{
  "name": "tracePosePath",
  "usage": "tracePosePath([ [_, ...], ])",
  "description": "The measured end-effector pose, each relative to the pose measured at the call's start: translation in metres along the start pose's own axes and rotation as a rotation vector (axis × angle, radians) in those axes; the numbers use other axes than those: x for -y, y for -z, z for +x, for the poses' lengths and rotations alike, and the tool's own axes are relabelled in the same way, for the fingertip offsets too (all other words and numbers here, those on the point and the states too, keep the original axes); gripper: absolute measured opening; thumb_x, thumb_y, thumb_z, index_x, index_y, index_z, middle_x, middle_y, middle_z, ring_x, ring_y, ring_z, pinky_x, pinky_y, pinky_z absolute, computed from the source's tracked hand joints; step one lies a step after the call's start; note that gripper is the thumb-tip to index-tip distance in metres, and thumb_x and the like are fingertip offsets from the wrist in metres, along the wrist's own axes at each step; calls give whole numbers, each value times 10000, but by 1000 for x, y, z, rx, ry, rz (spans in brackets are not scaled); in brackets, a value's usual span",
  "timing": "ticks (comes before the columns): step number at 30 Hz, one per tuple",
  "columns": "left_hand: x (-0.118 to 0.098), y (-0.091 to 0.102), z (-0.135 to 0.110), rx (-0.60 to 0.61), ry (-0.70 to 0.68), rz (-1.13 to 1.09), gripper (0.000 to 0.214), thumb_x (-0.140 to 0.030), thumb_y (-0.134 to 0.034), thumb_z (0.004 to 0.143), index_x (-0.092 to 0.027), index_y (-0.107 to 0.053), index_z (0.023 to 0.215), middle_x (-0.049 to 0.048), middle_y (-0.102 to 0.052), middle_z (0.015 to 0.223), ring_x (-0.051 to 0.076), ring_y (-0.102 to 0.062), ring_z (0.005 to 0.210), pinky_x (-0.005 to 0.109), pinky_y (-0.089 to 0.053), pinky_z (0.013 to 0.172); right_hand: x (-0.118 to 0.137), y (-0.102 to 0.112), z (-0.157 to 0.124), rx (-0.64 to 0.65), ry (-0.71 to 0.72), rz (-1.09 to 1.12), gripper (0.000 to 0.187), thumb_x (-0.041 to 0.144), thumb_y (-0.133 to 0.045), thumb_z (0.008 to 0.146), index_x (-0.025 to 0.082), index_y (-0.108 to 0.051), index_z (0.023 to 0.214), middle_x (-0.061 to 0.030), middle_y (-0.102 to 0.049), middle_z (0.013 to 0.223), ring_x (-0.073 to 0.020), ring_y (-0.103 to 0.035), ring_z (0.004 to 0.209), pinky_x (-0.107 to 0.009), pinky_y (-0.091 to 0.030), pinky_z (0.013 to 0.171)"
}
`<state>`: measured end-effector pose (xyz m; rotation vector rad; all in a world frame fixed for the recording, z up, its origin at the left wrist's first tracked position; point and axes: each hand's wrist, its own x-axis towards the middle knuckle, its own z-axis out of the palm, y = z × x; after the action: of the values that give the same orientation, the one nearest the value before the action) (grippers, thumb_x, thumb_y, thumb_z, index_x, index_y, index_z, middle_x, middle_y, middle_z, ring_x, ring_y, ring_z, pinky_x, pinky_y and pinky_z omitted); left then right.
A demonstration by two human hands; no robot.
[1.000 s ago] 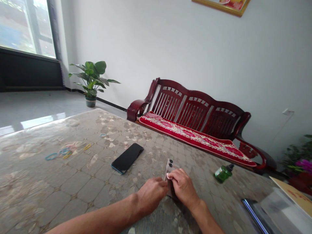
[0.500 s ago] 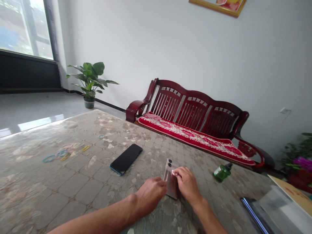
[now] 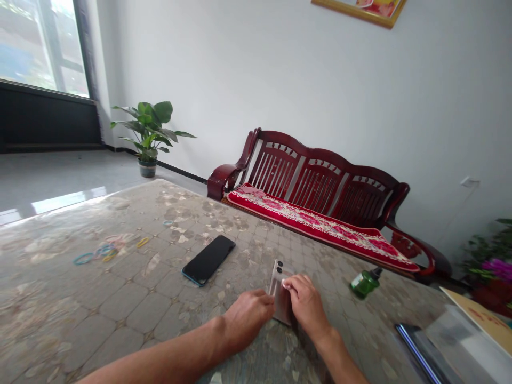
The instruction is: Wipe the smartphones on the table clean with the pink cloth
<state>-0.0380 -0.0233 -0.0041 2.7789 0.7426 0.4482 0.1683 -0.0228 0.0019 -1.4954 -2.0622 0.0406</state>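
A smartphone (image 3: 282, 300) with a shiny pinkish-silver back lies face down on the table, its two camera lenses at the far end. My left hand (image 3: 250, 317) is closed at the phone's left edge, fingertips curled and partly hidden. From the right, my right hand (image 3: 304, 300) pinches a small white wad, perhaps tissue, against the phone's back. A second smartphone (image 3: 208, 260), black screen up with a blue edge, rests to the left of the hands.
Colourful hair ties (image 3: 103, 252) lie at the left of the patterned tablecloth (image 3: 116, 304). To the right stand a green bottle (image 3: 363, 284), a dark glossy object (image 3: 418, 349) and clear plastic (image 3: 460, 336). A red wooden bench (image 3: 316, 181) is beyond the table.
Hardly anything differs. Both hands stay at the silver phone, and the view has shifted very slightly.
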Motion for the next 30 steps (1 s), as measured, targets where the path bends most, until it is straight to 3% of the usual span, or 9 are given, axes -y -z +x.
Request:
tracePosePath([
  [5,1,-3,1,-12,-13,18,88,-114,-556,895,-172,-621,900,49,-687,985,199,-631,940,260,-477,860,10,4,-14,87,116,51,277,43,-450,870,230,-654,861,-19,-662,851,-180,-573,849,-287,-439,755],
  [14,0,4,3,-16,44,-5,188,-84,-500,915,-197,-650,898,35,-695,956,188,-644,923,248,-485,849,6,-9,24,47,96,-17,275,29,-449,863,222,-640,819,-28,-656,853,-199,-550,850,-308,-435,775],
  [23,2,-3,3,-8,39,79,122,-92,-531,894,-167,-625,874,46,-688,955,200,-644,891,262,-500,809,19,-2,9,108,171,59,285,21,-459,854,228,-652,819,-11,-663,827,-179,-555,822,-279,-438,753],
  [30,2,-1,0,14,32,111,89,-122,-554,880,-173,-615,841,44,-688,908,188,-644,842,261,-505,790,17,-14,36,82,109,-28,251,50,-494,845,233,-665,817,-33,-697,853,-193,-580,831,-286,-462,757],
])
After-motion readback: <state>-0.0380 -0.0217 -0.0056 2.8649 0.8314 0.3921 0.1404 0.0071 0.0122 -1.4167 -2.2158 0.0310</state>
